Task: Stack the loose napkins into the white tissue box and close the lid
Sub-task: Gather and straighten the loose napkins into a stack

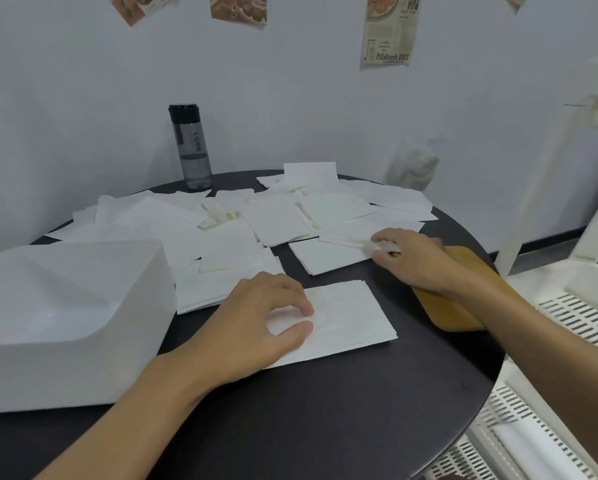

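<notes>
A white tissue box (pixel 58 317) stands at the left of the round dark table (pixel 325 410), its open inside facing me. Several loose white napkins (pixel 277 223) lie scattered across the far half of the table. A small stack of napkins (pixel 353 317) lies in front of me. My left hand (pixel 256 323) rests on that stack's left part, fingers curled and pressing down. My right hand (pixel 408 258) reaches to the right side and pinches the edge of a napkin (pixel 332 254). A flat wooden lid (pixel 453 299) lies under my right wrist near the table's right edge.
A dark water bottle (pixel 191 147) stands at the table's far edge by the wall. A crumpled white bag (pixel 412 164) sits behind the table at the right. White slatted plastic shelving (pixel 567 306) stands close to the table's right side.
</notes>
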